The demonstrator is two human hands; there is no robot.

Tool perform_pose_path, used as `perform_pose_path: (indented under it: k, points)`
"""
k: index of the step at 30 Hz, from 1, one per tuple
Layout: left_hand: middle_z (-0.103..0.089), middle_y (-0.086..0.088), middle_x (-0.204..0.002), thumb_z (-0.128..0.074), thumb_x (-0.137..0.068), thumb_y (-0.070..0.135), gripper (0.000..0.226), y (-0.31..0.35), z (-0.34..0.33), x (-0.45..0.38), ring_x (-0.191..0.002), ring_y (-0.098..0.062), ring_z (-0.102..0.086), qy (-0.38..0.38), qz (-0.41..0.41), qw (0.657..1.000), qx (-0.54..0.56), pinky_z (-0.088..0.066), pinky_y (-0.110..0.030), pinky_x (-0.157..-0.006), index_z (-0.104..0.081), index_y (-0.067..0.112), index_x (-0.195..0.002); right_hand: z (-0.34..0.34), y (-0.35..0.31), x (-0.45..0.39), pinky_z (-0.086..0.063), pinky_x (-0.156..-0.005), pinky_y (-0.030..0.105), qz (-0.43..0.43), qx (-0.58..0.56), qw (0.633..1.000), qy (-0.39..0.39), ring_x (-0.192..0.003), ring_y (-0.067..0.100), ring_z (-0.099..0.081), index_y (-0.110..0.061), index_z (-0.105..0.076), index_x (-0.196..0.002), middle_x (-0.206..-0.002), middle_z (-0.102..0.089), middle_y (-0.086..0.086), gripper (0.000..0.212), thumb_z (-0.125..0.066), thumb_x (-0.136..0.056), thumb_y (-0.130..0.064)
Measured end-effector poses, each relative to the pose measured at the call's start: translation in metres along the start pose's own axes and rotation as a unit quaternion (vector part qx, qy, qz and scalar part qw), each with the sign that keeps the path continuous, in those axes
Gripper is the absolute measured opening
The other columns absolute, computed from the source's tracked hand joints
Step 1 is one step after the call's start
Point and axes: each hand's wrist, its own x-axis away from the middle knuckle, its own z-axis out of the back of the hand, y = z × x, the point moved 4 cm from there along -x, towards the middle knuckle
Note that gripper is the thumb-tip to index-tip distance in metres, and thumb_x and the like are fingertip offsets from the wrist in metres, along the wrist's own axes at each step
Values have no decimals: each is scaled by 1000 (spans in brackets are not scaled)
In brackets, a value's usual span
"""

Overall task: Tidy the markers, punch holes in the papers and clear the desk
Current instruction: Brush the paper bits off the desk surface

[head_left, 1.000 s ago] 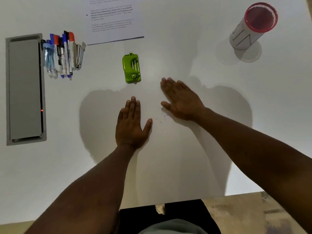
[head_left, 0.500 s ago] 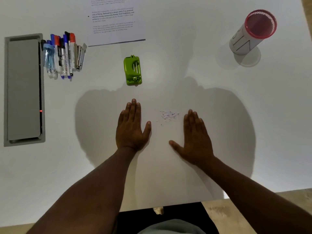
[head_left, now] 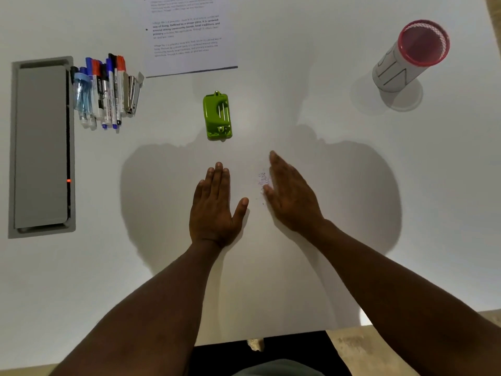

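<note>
My left hand (head_left: 214, 207) lies flat on the white desk (head_left: 339, 213), fingers straight and together. My right hand (head_left: 291, 195) is set on its edge beside it, fingers straight, touching a small heap of paper punch bits (head_left: 262, 179) that lies between the two hands. A green hole punch (head_left: 217, 115) sits just beyond my left hand. Several markers (head_left: 104, 90) lie side by side at the far left. A printed paper sheet (head_left: 187, 36) lies at the far edge.
A grey cable tray lid (head_left: 40, 147) is set into the desk at the left. A staple remover (head_left: 131, 93) lies next to the markers. A red-rimmed mesh pen cup (head_left: 409, 58) stands at the far right. The desk's near edge is by my body.
My right hand swept from beside the heap up and leftward, now edging against the paper bits. My left hand stayed flat in place.
</note>
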Motion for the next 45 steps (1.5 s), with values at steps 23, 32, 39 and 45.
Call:
perform_pose_path:
  k: [23, 32, 39, 45]
  points:
    - [-1, -3, -163, -13, -94, 60, 77, -1, -2, -1, -150, -16, 3, 11, 5, 1000, 3, -2, -33, -122, -8, 14, -155, 13, -26, 27, -58, -67, 35, 175, 157, 971, -44, -106, 34, -63, 2, -62, -119, -119, -62, 22, 46, -73, -74, 1]
    - [0, -3, -163, -14, -93, 59, 77, -1, -2, -1, -150, -17, 3, 10, 8, 1000, 3, -4, -34, -122, -7, 14, -155, 10, -29, 24, -44, -41, 27, 180, 176, 968, -11, -64, 23, -56, -2, -65, -77, -74, -61, 11, 12, -66, -70, 8]
    - [-2, -3, -163, -16, -93, 58, 77, 0, -1, -2, -150, -17, 2, 11, 7, 1000, 13, -4, -34, -122, -9, 13, -155, 31, -8, 6, -52, -72, 14, -123, -143, 981, 53, -75, 9, -64, -12, -75, -87, -84, -71, -4, 11, -67, -82, -6]
    - [0, -2, -163, -20, -93, 57, 76, -3, -5, -1, -150, -16, 4, 6, 8, 1000, 9, -6, -36, -122, -7, 14, -155, 52, 27, 3, -55, -77, 22, -379, -573, 725, 38, -84, 18, -66, -7, -71, -86, -86, -71, 8, 13, -68, -82, 5]
